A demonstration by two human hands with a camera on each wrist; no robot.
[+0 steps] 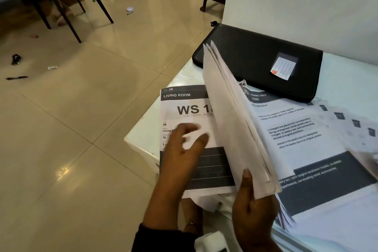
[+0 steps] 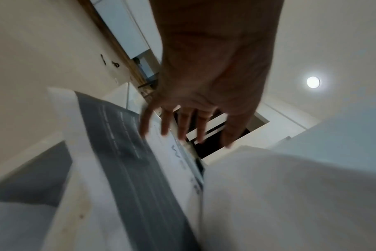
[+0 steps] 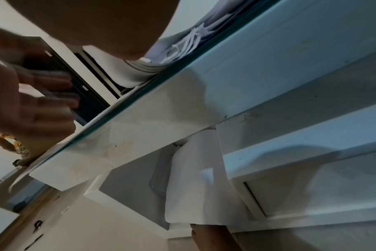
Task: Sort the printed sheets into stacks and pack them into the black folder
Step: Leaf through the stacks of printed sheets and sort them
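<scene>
Sorting stage, seen mainly from the head view. The right hand (image 1: 253, 208) grips the near edge of a raised sheaf of sheets (image 1: 231, 120), thumb on the facing side and fingers hidden behind, so that the sheaf stands tilted on edge between two spreads of paper, its long axis running away from the person toward the black folder (image 1: 263, 61). The left hand (image 1: 184, 149) is spread with fingers nearly straight, over or on the top "LIVING ROOM" sheet (image 1: 184, 106) of the left stack; motion blur leaves contact uncertain, and it holds nothing. That sheet lies flat at the corner of the white table (image 1: 143, 137), heading toward the folder, near edge overhanging the table. To the right, further printed sheets (image 1: 302, 135) lie fanned and overlapping. The folder lies closed and flat at the far side of the table against the wall, long axis crossing from left to right, label pocket up, with sheet corners reaching its near edge. Judged from these views, the paper is light, limp and slippery sheet upon sheet: a sheaf held by one edge will sag and splay, so it is best pinched at mid-edge and supported beneath. The folder appears stiffer, best taken by an edge.
</scene>
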